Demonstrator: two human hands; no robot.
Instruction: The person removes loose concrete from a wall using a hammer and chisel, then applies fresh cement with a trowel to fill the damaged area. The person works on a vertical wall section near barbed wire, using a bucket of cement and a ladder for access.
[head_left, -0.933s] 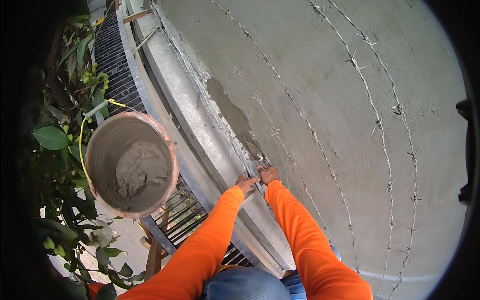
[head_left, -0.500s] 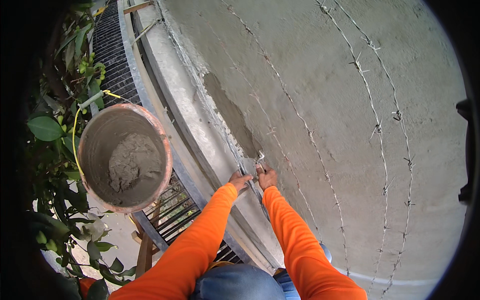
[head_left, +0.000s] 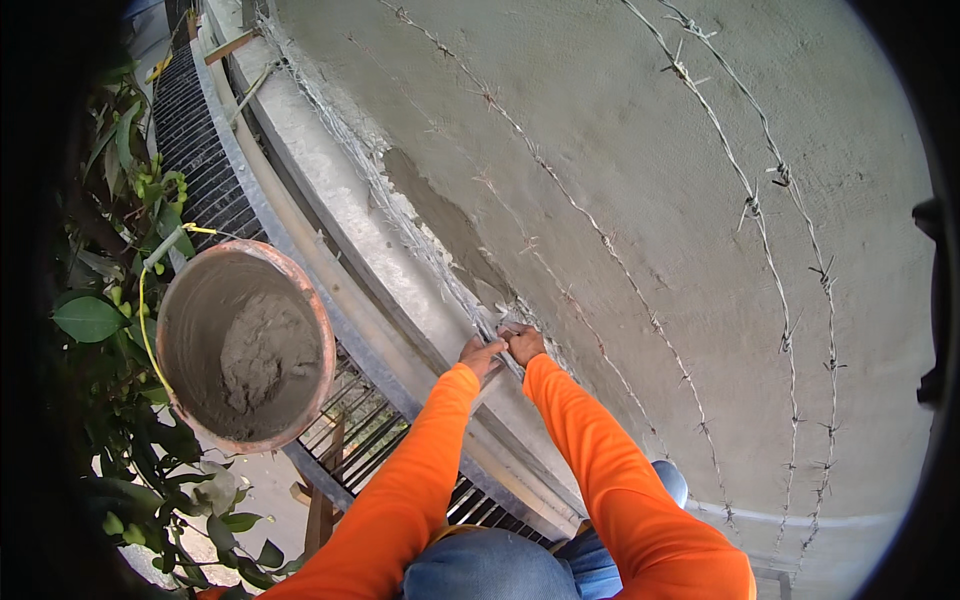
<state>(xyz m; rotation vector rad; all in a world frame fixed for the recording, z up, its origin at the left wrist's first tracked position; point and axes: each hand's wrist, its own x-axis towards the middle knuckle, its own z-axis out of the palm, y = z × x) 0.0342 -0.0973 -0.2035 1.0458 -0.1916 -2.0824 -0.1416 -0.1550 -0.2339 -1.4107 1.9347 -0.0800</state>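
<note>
My left hand (head_left: 480, 354) grips around the strands of wire (head_left: 445, 285) running along the pale concrete ledge (head_left: 390, 270), its thumb pointing toward my other hand. Just right of it, my right hand (head_left: 523, 343) is closed round a small metal tool, mostly hidden by the fingers, at the foot of the grey plastered wall (head_left: 720, 280). A rough strip of darker mortar (head_left: 440, 225) runs above my hands beside the ledge. At the left, a round bucket (head_left: 172, 340) with a pale red rim holds grey wet mortar (head_left: 260, 350).
Barbed-wire strands (head_left: 750, 200) cross in front of the wall at right. A curved metal grating (head_left: 195, 160) with rails follows the ledge. Leafy branches (head_left: 92, 318) hang at far left. My knee (head_left: 480, 570) is at the lower edge, and a wooden piece (head_left: 230, 45) lies across the ledge at top.
My right hand has turned and shifted slightly left, closer to my left hand, and the bent metal seen above its thumb is now mostly hidden. The view has shifted a little.
</note>
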